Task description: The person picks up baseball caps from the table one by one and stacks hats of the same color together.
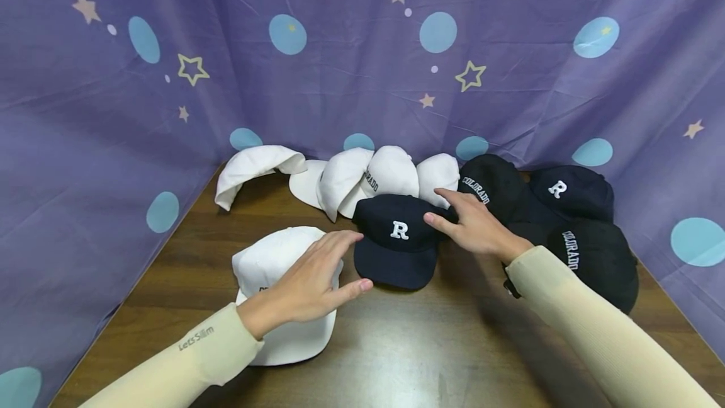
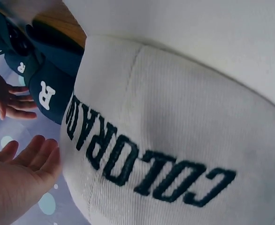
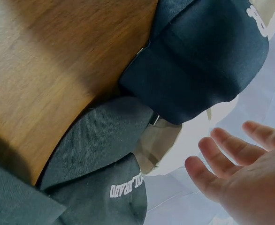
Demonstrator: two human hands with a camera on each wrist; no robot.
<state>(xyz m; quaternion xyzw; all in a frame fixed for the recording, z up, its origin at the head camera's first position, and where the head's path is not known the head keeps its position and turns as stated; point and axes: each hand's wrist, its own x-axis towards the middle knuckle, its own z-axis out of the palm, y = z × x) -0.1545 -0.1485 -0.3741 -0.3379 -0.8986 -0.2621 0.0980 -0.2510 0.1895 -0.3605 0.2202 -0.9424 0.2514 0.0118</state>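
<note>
A navy baseball cap [image 1: 395, 267] with a white R sits in the middle of the table, its brim toward me. My left hand [image 1: 303, 279] hovers at its left side with the fingers extended, over a white cap [image 1: 300, 340]. In the left wrist view, dark COLORADO lettering runs across that white cap [image 2: 175, 103]. On the other side of the navy cap is my right hand [image 1: 481, 226], its fingers spread and nothing in its grasp. The right wrist view shows this hand [image 3: 250, 173] beside the navy cap [image 3: 198, 65].
Along the back stand several white caps [image 1: 391, 169], one of them folded [image 1: 257, 165] at the far left. Black COLORADO caps [image 1: 603, 263] and another navy R cap [image 1: 583, 194] crowd the right side of the wooden table [image 1: 391, 351]. A purple curtain [image 1: 362, 80] hangs behind.
</note>
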